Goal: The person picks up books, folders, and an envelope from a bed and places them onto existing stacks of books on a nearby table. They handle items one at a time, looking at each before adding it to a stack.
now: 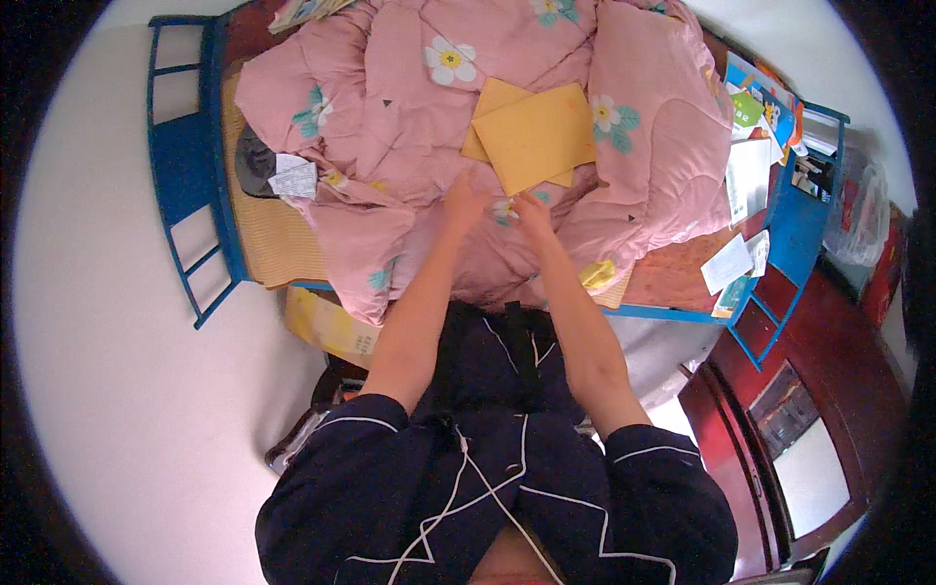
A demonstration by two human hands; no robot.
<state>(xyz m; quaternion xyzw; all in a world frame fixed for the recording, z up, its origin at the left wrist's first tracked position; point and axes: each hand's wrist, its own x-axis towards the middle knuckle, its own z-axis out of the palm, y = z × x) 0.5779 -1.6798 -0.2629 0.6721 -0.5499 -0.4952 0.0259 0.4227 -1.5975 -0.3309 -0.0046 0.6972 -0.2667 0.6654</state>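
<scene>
Two flat kraft-yellow envelopes (538, 138) overlap on a pink flowered quilt (409, 136), the upper one turned at an angle over the lower. At the upper envelope's near corner is my right hand (532, 213), its fingers closed on that corner. My left hand (466, 203) is just to the left, over the quilt and apart from the envelopes. Its fingers look stretched out and hold nothing that shows.
The quilt lies bunched on a bed with blue metal end frames (185, 171). A grey cap (255, 164) and a white printed label (293, 176) lie at left. Papers (749, 180) and booklets crowd the right end. A yellow bag (327, 324) sits below the bed's edge.
</scene>
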